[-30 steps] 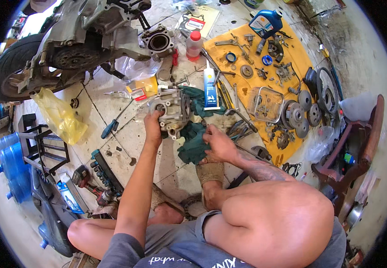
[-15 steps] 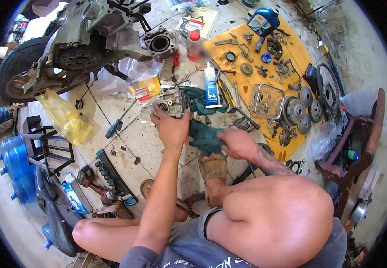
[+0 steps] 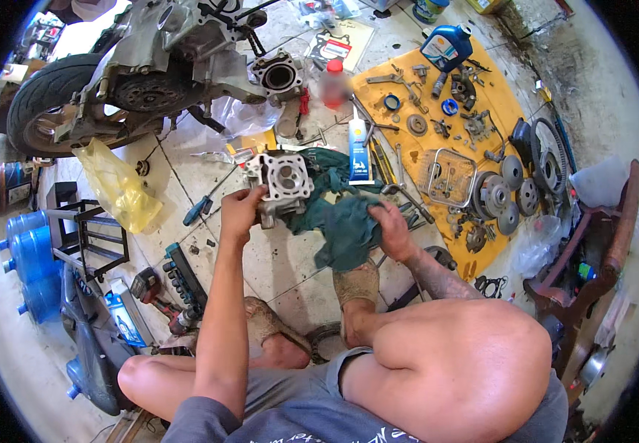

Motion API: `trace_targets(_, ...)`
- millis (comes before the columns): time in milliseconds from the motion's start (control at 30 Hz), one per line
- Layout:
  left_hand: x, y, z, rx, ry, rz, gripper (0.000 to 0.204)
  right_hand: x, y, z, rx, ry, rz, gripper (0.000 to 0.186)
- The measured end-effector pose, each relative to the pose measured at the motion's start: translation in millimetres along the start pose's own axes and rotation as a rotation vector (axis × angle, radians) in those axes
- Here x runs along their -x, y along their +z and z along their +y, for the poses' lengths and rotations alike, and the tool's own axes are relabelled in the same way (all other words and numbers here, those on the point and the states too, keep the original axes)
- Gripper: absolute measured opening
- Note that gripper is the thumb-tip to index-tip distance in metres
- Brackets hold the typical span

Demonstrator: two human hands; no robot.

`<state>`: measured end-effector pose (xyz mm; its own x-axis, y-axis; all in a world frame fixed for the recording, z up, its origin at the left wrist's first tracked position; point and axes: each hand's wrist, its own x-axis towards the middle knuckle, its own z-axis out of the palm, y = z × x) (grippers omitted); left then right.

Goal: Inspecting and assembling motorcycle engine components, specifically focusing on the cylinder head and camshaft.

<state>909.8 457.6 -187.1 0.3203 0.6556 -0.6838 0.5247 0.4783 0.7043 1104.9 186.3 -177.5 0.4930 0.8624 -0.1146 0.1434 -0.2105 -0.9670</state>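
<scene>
On the pale tiled floor point(image 3: 305, 284), left of the near part of the yellow sheet's left edge point(image 3: 458, 258), a silver metal engine casting point(image 3: 286, 177) shows its flat, squarish face with a round recess turned up toward the person. The left hand point(image 3: 242, 214) grasps the casting at its near left corner; whether the casting is lifted or rests on something cannot be told. The right hand point(image 3: 397, 225) pinches the right edge of a dark green crumpled cloth point(image 3: 349, 236), so the casting lies to the left of that hand and slightly farther from the person, the left hand being nearer to it. The held cloth spreads between the two, with no clear long axis; whether it touches the casting is unclear. A second green cloth point(image 3: 327, 166) lies just right of the casting, beside a white-and-blue tube point(image 3: 360, 159), both short of the sheet's left edge. A blue-handled screwdriver point(image 3: 195, 213) lies on the floor to the left. Nothing rigid stands between right hand and casting, only green fabric.
</scene>
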Motion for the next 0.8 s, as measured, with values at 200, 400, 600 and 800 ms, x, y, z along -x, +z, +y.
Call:
trace_targets(200, 6.3, 41.4, -53.1, 0.442, 0.059, -0.020, 0.030, 8.7, 12.7, 15.3, -0.386, 0.260, -0.074, 0.044)
trace_targets(400, 22.4, 94.6, -70.9, 0.655, -0.040, 0.093, 0.043, 18.5, 16.0, -10.1, 0.234, 0.091, -0.385, 0.044)
trace_targets(600, 123.3, 83.7, -79.7, 0.863, -0.383, -0.148, 0.067, 27.5, 41.2, -4.5, -0.017, -0.016, -0.219, 0.036)
trace_targets(800, 143.8, 99.2, -62.6, 1.029, -0.392, -0.522, 0.075, 2.7, 49.4, -20.0, 0.462, -0.094, -0.266, 0.039)
